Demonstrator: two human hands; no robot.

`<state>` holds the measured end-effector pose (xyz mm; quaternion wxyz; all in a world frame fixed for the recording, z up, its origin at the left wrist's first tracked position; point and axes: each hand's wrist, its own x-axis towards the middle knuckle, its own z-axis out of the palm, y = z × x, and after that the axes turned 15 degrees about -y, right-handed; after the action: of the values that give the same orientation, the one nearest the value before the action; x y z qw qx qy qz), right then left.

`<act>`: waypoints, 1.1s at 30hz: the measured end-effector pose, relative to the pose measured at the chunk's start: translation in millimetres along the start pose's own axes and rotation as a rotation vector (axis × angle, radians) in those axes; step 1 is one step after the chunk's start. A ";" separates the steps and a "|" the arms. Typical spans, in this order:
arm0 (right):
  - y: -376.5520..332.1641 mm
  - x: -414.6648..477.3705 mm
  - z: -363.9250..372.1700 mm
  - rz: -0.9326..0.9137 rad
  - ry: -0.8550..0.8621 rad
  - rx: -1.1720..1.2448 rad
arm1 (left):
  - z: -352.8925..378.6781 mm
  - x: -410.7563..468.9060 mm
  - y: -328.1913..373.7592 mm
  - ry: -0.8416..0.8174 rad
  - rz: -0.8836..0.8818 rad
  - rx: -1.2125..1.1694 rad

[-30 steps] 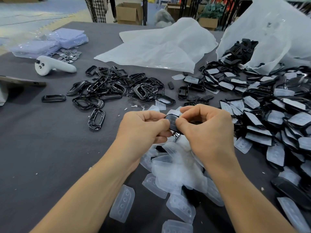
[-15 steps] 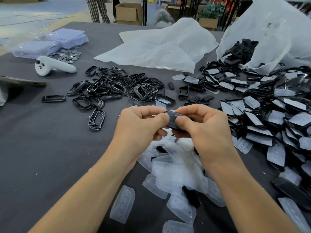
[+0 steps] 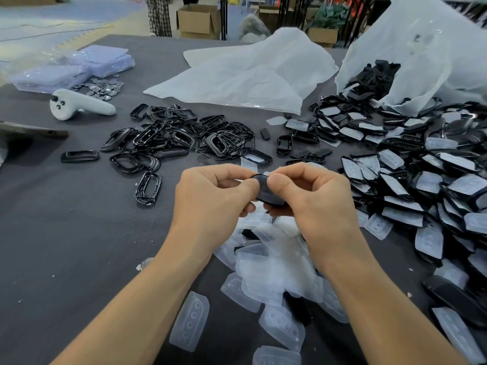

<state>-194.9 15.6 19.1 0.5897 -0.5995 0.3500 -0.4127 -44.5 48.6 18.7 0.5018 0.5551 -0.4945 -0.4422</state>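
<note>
Nearest me, low centre: heap of clear silicone button pads (image 3: 274, 262) on the dark grey table (image 3: 66, 246), one stray pad (image 3: 190, 321) lying flat to the L of the heap.

Above the heap, both hands meet mid-frame. L hand (image 3: 210, 198) has fingers curled, thumb + index pinching the L edge of a small black fob shell (image 3: 266, 192). R hand (image 3: 313, 204) is also curled, thumb on top and fingers under, gripping the shell's R side. The shell is held off the table, betw. the two thumbs.

R side: big spread of black shells w/ pads fitted (image 3: 421, 180).

Beyond the hands, L of centre: pile of black frames (image 3: 179, 135), one lone frame (image 3: 148, 188) just nearer.

Further back: white controller (image 3: 79, 104), small metal discs (image 3: 102, 86), flat white bag (image 3: 242, 75), and an open plastic bag (image 3: 421, 54) spilling black parts at far R.
</note>
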 end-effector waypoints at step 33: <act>3.0 -1.6 -4.2 0.000 -0.060 -0.282 | -16.7 3.2 2.2 -0.091 0.083 -0.057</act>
<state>-199.2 15.1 15.9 0.5099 -0.6883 0.3869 -0.3415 -27.9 47.4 22.7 0.5122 0.4989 -0.5268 -0.4596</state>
